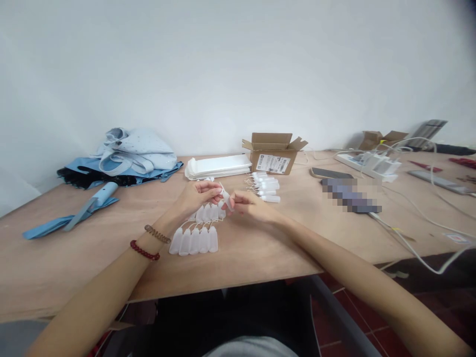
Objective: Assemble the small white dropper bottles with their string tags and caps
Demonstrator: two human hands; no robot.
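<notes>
My left hand (199, 196) and my right hand (250, 205) meet above the wooden table (92, 267), both pinching one small white tag (224, 193) between their fingertips. Just below them lie two rows of white tags with strings (195, 239), several in each row. Behind my right hand sits a loose pile of white tags (266, 187). A red bead bracelet (144, 252) and a coil band are on my left wrist.
An open cardboard box (273, 151) and a stack of white packets (217, 166) stand at the back. Blue cloth and a folded umbrella (92, 201) lie at the left. Phones, a power strip (370, 162) and white cables crowd the right side.
</notes>
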